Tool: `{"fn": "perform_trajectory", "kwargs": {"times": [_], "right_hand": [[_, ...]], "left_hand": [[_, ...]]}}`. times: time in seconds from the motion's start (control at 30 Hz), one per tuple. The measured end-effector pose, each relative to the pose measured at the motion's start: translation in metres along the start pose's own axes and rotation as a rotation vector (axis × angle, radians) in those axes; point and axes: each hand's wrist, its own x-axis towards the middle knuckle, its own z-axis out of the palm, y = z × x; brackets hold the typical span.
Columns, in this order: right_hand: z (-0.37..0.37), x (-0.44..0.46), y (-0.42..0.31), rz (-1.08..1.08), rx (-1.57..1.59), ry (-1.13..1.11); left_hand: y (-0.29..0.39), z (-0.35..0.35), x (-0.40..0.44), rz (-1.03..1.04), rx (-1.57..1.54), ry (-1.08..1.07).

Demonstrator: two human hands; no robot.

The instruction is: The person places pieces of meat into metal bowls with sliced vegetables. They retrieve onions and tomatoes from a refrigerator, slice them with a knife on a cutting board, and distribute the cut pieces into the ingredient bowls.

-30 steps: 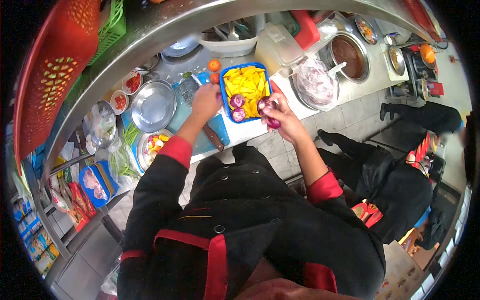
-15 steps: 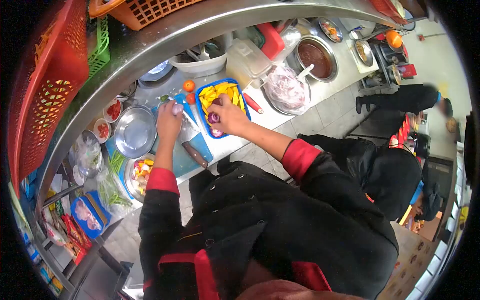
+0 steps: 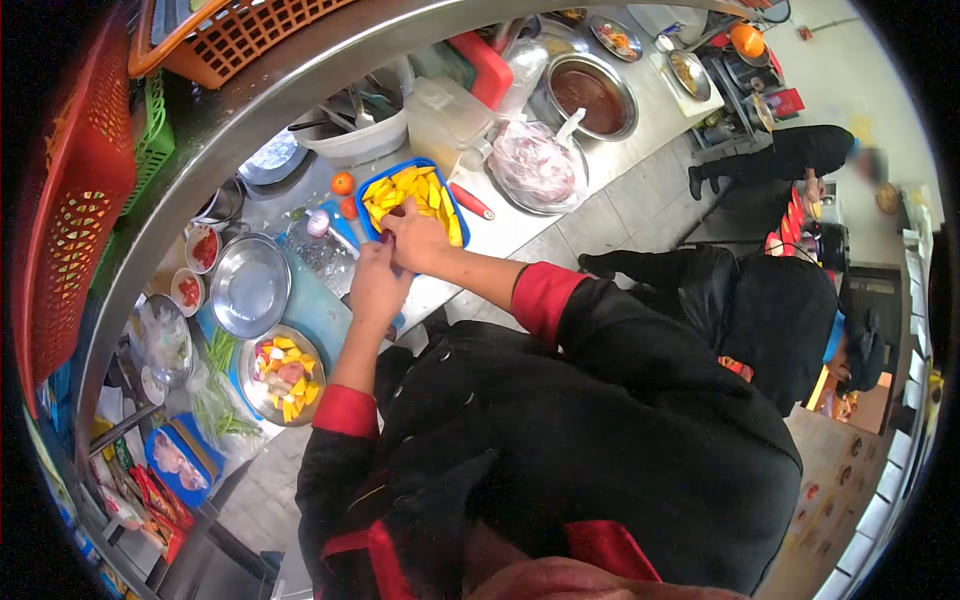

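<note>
My left hand (image 3: 380, 285) and my right hand (image 3: 420, 243) meet at the near edge of a blue tray (image 3: 455, 195) of yellow mango-like or squash-like pieces (image 3: 410, 188). Between their closed fingertips shows a bit of dark purple red onion (image 3: 388, 237), mostly hidden. A peeled onion (image 3: 318, 223) lies on the blue cutting board (image 3: 318, 300), left of the tray. The cleaver there is largely covered by my left hand and arm.
A steel bowl of cut vegetables (image 3: 285, 378) and an upturned-looking metal dish (image 3: 250, 285) stand left. Two tomatoes (image 3: 343, 183) sit behind the board. A red-handled knife (image 3: 472, 202), a bagged bowl (image 3: 540, 165) and a sauce pot (image 3: 590, 98) are right. Another person (image 3: 790, 165) stands beyond.
My left hand has put the peeled onion on the board and moved right to meet my right hand. The view has shifted, and the red onion in the tray is now mostly hidden.
</note>
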Motion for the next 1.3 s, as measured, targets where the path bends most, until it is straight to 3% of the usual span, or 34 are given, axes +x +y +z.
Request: {"fn": "perform_trajectory", "kwargs": {"times": [0.13,0.3,0.33,0.4,0.53,0.8,0.9,0.97,1.2,1.3], "right_hand": [[0.015,0.008,0.004,-0.02,-0.079,0.032],[0.006,0.009,0.006,-0.028,-0.096,0.048],[0.014,0.01,0.016,-0.077,0.026,0.161],[-0.006,0.0,0.013,-0.031,0.05,0.179],[-0.011,-0.008,0.033,-0.127,0.069,0.361],[-0.016,-0.005,0.015,-0.041,-0.065,0.154],[-0.006,0.002,0.022,-0.144,-0.202,0.176],[-0.005,0.009,0.028,-0.165,-0.358,0.048],[-0.019,0.01,0.024,-0.25,-0.29,0.017],[-0.034,-0.002,0.02,-0.222,-0.058,0.163]], "left_hand": [[-0.002,0.017,-0.001,0.046,0.192,0.039],[0.006,0.016,0.007,-0.028,0.134,-0.006],[0.006,0.015,0.008,-0.042,0.102,-0.025],[0.008,0.013,0.016,-0.075,0.111,-0.131],[0.015,0.038,0.022,-0.038,0.059,-0.025],[0.005,0.036,0.028,-0.175,0.128,-0.1],[0.004,0.027,0.025,-0.141,0.164,-0.108],[0.001,0.025,0.023,-0.157,0.146,-0.108],[-0.01,0.001,0.015,-0.116,0.065,-0.112],[-0.042,-0.034,0.017,-0.05,-0.155,0.238]]}}
